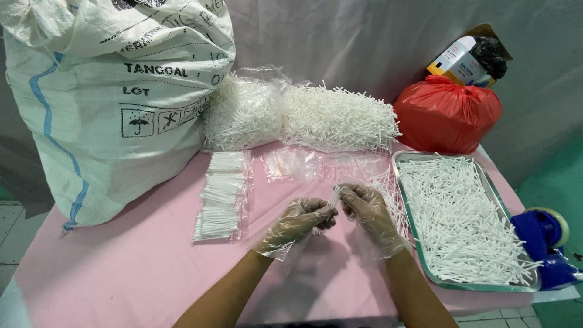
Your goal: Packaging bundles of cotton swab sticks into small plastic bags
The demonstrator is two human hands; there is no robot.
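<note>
Both hands wear thin clear plastic gloves over a pink table (139, 267). My left hand (300, 222) and my right hand (367, 212) meet at the table's middle, pinching a small bunch of white sticks (335, 194) between their fingertips. Loose white sticks (384, 182) lie on the table just right of the hands. A metal tray (405, 159) heaped with the same white sticks (461, 218) stands to the right. Left of the hands lie packed clear bags of sticks (221, 197). Empty clear bags (297, 164) lie behind the hands.
A large white woven sack (115, 103) stands at the back left. Two big heaps of white sticks (303, 115) lie along the back. A tied red plastic bag (446, 115) and a cardboard box (464, 61) sit back right. A blue tape dispenser (546, 243) lies at the right edge.
</note>
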